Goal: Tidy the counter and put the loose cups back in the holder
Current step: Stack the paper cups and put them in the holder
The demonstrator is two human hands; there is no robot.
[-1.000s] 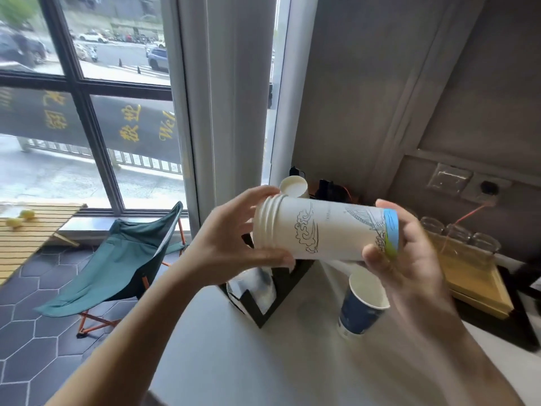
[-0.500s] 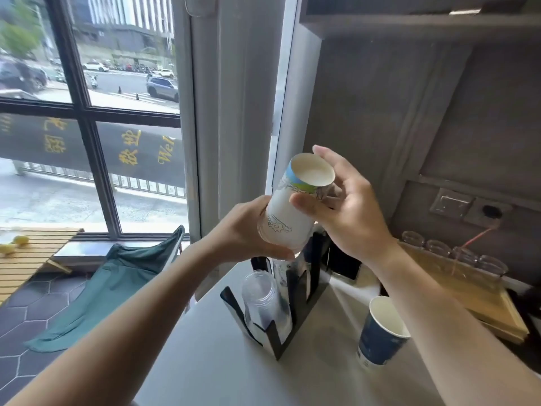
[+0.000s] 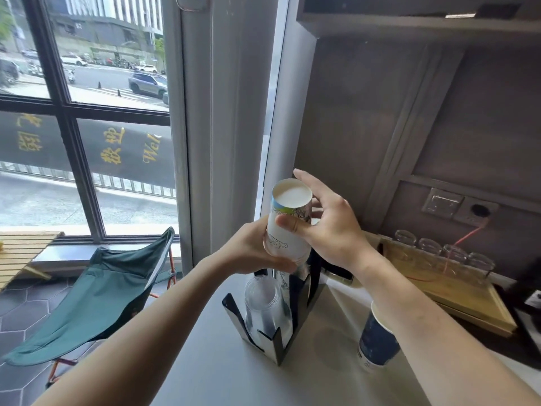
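Your left hand (image 3: 257, 253) grasps the lower end of the white cup stack (image 3: 288, 227) (base end up), and your right hand (image 3: 328, 227) pinches it near the top. The stack is directly above the black holder (image 3: 281, 344). A blue cup (image 3: 377, 338) stands right of the holder on the counter (image 3: 222, 373).

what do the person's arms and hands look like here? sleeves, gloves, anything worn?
Both forearms are bare as far as the frame shows: no sleeves visible. The left hand and right hand wear no gloves; no rings, watch or wristband visible.
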